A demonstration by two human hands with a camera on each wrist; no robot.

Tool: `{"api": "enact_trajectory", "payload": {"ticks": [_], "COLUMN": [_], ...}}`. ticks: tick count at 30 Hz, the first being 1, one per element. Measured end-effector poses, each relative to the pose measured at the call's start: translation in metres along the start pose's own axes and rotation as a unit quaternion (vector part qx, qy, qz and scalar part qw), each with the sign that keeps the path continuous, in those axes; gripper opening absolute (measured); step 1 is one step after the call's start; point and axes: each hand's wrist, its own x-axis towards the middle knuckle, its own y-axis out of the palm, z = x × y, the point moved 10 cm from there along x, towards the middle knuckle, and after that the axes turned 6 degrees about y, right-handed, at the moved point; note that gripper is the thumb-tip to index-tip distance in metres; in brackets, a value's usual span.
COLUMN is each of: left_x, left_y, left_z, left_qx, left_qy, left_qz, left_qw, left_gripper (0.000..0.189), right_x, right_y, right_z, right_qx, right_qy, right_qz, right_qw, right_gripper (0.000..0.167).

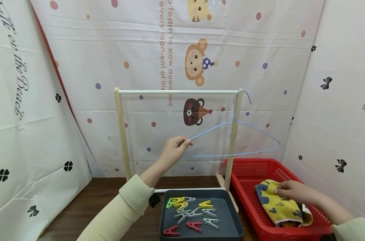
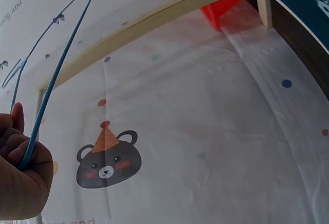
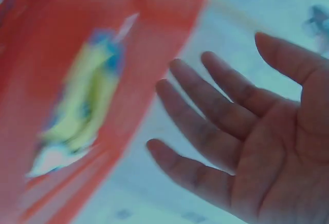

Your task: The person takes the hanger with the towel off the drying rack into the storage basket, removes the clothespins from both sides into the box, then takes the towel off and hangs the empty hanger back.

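My left hand [image 1: 174, 149] grips a thin blue wire clothes hanger [image 1: 257, 129] by its left corner, holding it up in front of the rack. The hanger's hook rises beside the rack's right post. In the left wrist view, the fingers of the left hand [image 2: 23, 167] curl round the wire. Over the red basket [image 1: 254, 163] is my right hand [image 1: 296, 191], above a folded yellow cloth [image 1: 277, 204] with blue-grey patches. The right wrist view shows the right hand [image 3: 257, 131] with spread fingers and nothing in it, apart from the blurred cloth [image 3: 85, 95].
A wooden rack with a white rod [image 1: 176, 92] stands at the back of the brown table [image 1: 80, 207]. In front of it, a dark grey tray [image 1: 227, 214] holds several clothespins [image 1: 194, 213] in green, yellow, grey and red. Printed sheets [image 1: 110, 50] surround the table.
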Motion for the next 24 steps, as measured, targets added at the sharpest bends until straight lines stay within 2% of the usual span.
{"api": "enact_trajectory", "payload": {"ticks": [3, 6, 10, 13, 16, 20, 24], "left_x": [-0.012, -0.023, -0.038, -0.049, -0.061, -0.076, -0.087], "left_y": [-0.006, -0.013, -0.021, -0.026, -0.030, -0.034, -0.035], "left_z": [0.007, 0.013, 0.021, 0.025, 0.028, 0.029, 0.026], "left_qx": [0.007, 0.008, -0.006, -0.020, -0.029, -0.020, -0.001], "left_qy": [-0.008, -0.019, -0.046, -0.057, -0.065, -0.066, -0.063], "left_qz": [0.004, 0.006, 0.018, 0.029, 0.033, 0.041, 0.052], "left_qw": [0.9999, 0.9998, 0.9988, 0.9978, 0.9969, 0.9968, 0.9966], "left_gripper": [0.023, 0.022, 0.021, 0.023, 0.024, 0.024, 0.023], "right_x": [-0.011, -0.021, -0.028, -0.029, -0.028, -0.022, -0.011], "right_y": [-0.008, -0.009, 0.000, 0.013, 0.031, 0.056, 0.077], "right_z": [0.052, 0.099, 0.145, 0.171, 0.196, 0.225, 0.246], "right_qx": [-0.015, -0.018, 0.000, 0.035, 0.100, 0.206, 0.295], "right_qy": [-0.037, -0.078, -0.100, -0.108, -0.135, -0.163, -0.159], "right_qz": [-0.065, -0.120, -0.148, -0.136, -0.107, -0.040, 0.023], "right_qw": [0.9971, 0.9895, 0.9840, 0.9841, 0.9799, 0.9641, 0.9420], "right_gripper": [0.032, 0.024, 0.024, 0.032, 0.044, 0.058, 0.065]}}
